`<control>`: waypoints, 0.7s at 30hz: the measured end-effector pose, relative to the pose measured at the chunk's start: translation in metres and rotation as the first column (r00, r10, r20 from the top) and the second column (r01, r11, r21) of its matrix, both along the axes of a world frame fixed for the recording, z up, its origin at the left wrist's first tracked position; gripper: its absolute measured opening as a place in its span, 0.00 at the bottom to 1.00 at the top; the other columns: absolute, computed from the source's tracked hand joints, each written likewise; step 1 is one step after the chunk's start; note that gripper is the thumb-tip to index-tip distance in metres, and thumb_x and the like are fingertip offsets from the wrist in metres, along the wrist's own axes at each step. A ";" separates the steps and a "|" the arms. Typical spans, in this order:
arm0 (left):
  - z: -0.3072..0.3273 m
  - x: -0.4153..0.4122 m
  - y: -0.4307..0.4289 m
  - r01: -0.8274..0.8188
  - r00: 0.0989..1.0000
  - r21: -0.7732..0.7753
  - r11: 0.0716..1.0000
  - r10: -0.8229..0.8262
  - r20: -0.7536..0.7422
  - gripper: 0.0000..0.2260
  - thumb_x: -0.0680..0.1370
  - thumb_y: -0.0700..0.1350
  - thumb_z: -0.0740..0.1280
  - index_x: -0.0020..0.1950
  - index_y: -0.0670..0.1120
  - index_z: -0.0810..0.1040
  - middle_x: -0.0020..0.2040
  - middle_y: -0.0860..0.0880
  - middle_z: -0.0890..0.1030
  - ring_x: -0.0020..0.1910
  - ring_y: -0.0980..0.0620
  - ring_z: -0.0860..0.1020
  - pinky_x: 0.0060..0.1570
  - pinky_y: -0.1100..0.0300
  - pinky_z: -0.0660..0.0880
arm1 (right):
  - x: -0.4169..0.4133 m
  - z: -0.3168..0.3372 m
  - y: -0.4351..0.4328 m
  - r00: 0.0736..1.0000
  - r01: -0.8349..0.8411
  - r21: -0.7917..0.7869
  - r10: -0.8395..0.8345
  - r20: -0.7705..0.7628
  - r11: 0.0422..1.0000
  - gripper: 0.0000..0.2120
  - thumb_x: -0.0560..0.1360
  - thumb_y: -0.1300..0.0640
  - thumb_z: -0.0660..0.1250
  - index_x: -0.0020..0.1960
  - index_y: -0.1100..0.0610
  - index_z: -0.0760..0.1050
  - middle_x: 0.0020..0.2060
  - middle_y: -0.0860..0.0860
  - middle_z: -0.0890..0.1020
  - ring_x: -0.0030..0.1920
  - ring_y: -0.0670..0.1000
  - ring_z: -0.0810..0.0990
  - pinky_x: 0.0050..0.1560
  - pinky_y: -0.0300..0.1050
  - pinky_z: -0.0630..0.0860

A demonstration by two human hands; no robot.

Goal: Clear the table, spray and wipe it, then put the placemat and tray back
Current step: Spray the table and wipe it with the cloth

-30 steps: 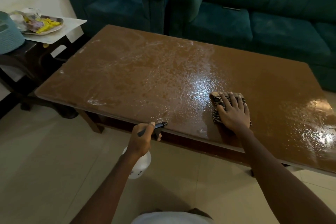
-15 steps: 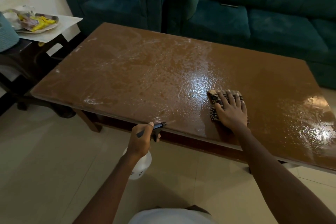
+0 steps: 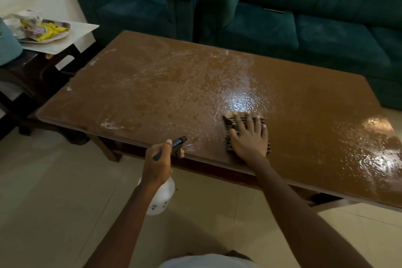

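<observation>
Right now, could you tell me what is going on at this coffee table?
A person is cleaning the brown table, which is wet with spray droplets and streaks. The right hand presses a checked cloth flat on the top near the front edge. The left hand holds a white spray bottle just off that edge, nozzle pointed over the table. A tray of items sits on a placemat on the side table.

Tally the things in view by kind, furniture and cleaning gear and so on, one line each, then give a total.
Seating: 2, armchair and sofa
Tables: 2, coffee table and side table
Cleaning gear: 2, spray bottle in the left hand, cloth under the right hand
Set aside: 2, tray on placemat
Total: 8
</observation>
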State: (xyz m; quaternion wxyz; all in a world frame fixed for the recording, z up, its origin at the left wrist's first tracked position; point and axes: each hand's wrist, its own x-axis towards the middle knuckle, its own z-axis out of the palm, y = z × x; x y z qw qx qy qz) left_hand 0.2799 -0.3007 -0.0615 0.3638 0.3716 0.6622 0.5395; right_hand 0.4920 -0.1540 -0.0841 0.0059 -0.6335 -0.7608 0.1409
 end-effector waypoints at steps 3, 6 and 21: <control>0.005 -0.008 0.007 -0.013 1.000 0.001 1.000 0.013 -0.006 0.23 0.86 0.45 0.55 0.34 0.45 0.78 0.19 0.52 0.68 0.19 0.50 0.65 0.21 0.61 0.64 | -0.027 -0.007 -0.030 0.978 -0.208 0.032 0.207 0.012 0.978 0.29 0.80 0.37 0.40 0.79 0.38 0.40 0.80 0.47 0.39 0.79 0.52 0.34 0.77 0.55 0.35; 0.014 -0.016 0.015 0.037 0.999 -0.019 0.999 -0.038 -0.034 0.24 0.86 0.47 0.54 0.40 0.38 0.81 0.19 0.51 0.70 0.18 0.55 0.65 0.20 0.62 0.63 | -0.008 -0.008 -0.052 0.947 -0.320 0.064 0.318 0.041 0.945 0.29 0.76 0.35 0.37 0.77 0.33 0.40 0.80 0.44 0.42 0.79 0.49 0.36 0.78 0.53 0.39; 0.056 -0.053 0.055 0.239 0.968 -0.156 0.958 -0.247 -0.036 0.26 0.85 0.54 0.51 0.46 0.37 0.80 0.41 0.39 0.81 0.21 0.54 0.66 0.20 0.63 0.65 | -0.044 -0.008 -0.011 0.982 -0.187 0.074 0.184 0.045 0.980 0.28 0.79 0.35 0.39 0.79 0.36 0.41 0.80 0.44 0.39 0.78 0.49 0.34 0.77 0.52 0.36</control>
